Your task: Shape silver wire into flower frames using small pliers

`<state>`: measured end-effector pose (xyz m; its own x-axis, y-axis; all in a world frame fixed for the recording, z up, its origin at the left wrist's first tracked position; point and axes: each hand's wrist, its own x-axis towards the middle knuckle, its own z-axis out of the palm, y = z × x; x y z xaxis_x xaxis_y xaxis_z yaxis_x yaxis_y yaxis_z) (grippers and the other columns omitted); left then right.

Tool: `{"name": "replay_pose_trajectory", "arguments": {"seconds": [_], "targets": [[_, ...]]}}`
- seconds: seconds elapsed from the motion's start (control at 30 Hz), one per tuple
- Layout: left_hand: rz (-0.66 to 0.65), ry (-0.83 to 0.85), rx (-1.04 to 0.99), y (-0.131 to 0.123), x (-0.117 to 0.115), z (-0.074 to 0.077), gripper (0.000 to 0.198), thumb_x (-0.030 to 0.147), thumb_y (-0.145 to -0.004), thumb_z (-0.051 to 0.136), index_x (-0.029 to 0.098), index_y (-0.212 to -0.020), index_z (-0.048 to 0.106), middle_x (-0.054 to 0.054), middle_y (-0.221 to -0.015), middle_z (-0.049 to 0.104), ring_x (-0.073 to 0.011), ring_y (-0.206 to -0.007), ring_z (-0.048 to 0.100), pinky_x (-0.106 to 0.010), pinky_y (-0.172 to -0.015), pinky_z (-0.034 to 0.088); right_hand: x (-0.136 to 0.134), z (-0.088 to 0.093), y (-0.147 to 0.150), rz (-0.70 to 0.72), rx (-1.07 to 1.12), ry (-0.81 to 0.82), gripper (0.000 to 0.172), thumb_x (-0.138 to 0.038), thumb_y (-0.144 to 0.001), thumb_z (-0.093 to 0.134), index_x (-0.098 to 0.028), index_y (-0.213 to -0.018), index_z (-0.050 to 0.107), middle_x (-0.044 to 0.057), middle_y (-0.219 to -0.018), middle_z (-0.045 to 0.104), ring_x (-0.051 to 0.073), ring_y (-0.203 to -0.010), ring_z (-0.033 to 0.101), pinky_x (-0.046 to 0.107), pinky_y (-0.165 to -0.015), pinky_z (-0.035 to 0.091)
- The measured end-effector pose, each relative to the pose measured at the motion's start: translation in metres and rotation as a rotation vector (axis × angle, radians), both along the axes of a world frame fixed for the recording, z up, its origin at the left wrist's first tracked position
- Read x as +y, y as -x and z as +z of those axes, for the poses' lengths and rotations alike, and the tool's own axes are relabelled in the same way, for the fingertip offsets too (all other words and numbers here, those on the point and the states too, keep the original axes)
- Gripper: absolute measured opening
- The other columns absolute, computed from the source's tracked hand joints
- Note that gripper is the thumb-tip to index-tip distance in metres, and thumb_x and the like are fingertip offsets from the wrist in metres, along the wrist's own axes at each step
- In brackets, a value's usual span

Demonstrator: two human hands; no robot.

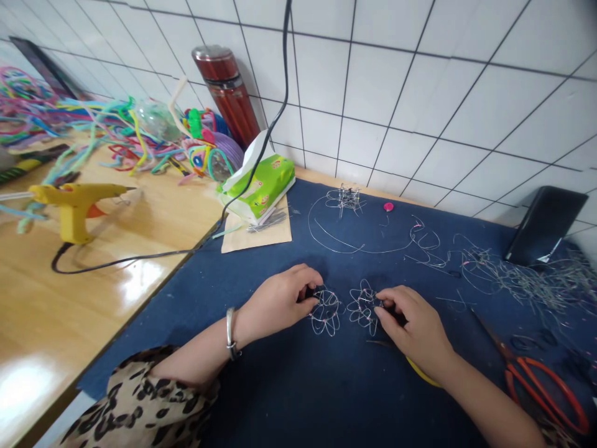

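Observation:
Two flower-shaped wire pieces with looped petals and small pink spots are side by side over the dark blue cloth. My left hand pinches the edge of the left wire flower. On the other side, my right hand has thumb and fingertips closed on the rim of the right wire flower. A small gap separates the two flowers. Under my right hand lies a tool with a yellow handle, partly hidden by the palm.
Orange-handled scissors, tangled wire scraps and a black phone lie right. Behind are a wire bundle and a tissue pack. A yellow glue gun, red thermos and pipe cleaners occupy the left.

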<state>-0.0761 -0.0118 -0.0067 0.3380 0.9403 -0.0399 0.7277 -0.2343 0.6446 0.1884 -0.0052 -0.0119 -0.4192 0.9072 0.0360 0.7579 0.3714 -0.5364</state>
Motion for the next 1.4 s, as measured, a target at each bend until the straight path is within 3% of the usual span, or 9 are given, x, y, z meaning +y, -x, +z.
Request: {"name": "replay_pose_trajectory", "arguments": {"seconds": [0.5,0.6,1.0,1.17,1.4], "targets": [[0.086,0.044,-0.19,-0.0008,0.0016,-0.0031,0.008,0.015,-0.079,0.049,0.017,-0.082,0.056,0.0,-0.076,0.057,-0.0104,-0.066,0.052,-0.021,-0.06,0.042,-0.003,0.0019,0.0006,-0.013,0.009,0.007,0.02,-0.03,-0.079,0.051,-0.024,-0.098,0.055,0.002,-0.089,0.058,0.016,-0.084,0.053,0.031,-0.076,0.043],[0.073,0.027,-0.195,-0.0011,0.0012,-0.0024,0.008,0.015,-0.079,0.048,0.017,-0.081,0.056,0.0,-0.075,0.057,-0.0104,-0.065,0.052,-0.022,-0.06,0.042,-0.0026,0.0024,0.0019,-0.016,-0.04,0.001,0.026,-0.033,-0.078,0.054,-0.025,-0.103,0.054,0.002,-0.089,0.057,0.017,-0.085,0.052,0.032,-0.075,0.042],[-0.022,-0.034,-0.096,-0.0012,0.0028,-0.0038,0.014,0.012,-0.08,0.044,0.018,-0.083,0.056,-0.001,-0.079,0.058,-0.0117,-0.07,0.053,-0.024,-0.063,0.043,-0.0031,0.0006,-0.0007,0.009,-0.018,-0.041,0.016,-0.02,-0.08,0.047,-0.021,-0.093,0.055,0.002,-0.086,0.056,0.015,-0.083,0.05,0.03,-0.076,0.041],[-0.04,-0.028,-0.086,-0.0016,0.0031,-0.0042,0.015,0.012,-0.081,0.044,0.019,-0.086,0.056,-0.001,-0.081,0.058,-0.0124,-0.073,0.054,-0.025,-0.065,0.043,-0.0024,0.0012,0.001,0.032,-0.063,-0.051,0.022,-0.02,-0.081,0.045,-0.024,-0.1,0.056,0.002,-0.09,0.055,0.015,-0.084,0.05,0.028,-0.073,0.04],[-0.052,-0.019,-0.093,-0.0018,0.0017,-0.0022,0.014,0.013,-0.082,0.043,0.019,-0.085,0.056,-0.001,-0.082,0.058,-0.0126,-0.074,0.053,-0.025,-0.067,0.042,0.0,0.0025,0.0051,0.061,-0.148,-0.06,0.011,-0.025,-0.083,0.048,-0.022,-0.084,0.059,0.002,-0.085,0.053,0.014,-0.078,0.049,0.027,-0.067,0.039]]}}
